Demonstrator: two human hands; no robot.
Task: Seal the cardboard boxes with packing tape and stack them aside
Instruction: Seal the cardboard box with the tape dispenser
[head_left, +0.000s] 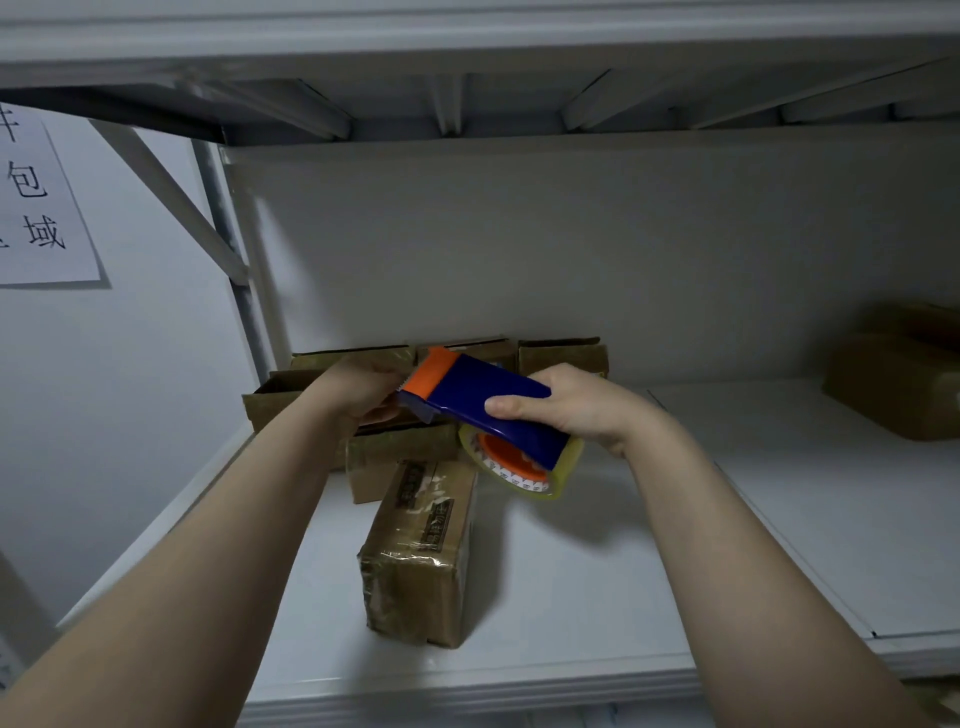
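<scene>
My right hand (571, 405) grips a blue tape dispenser (493, 405) with an orange tip and a clear tape roll (519, 467) hanging beneath it. It is held in the air over the white shelf. My left hand (363, 389) is curled at the dispenser's orange front end, fingers at the cutter; the tape end itself is hidden. Below them a taped cardboard box (421, 561) lies on the shelf. Behind it sits another box (395, 457), with several more boxes (563, 356) stacked against the back wall.
The white shelf (597, 571) runs right, where more cardboard boxes (893, 384) sit at the far edge. A shelf upright (244, 291) and diagonal brace stand at left, beside a paper sign (36, 202) on the wall. Another shelf is overhead.
</scene>
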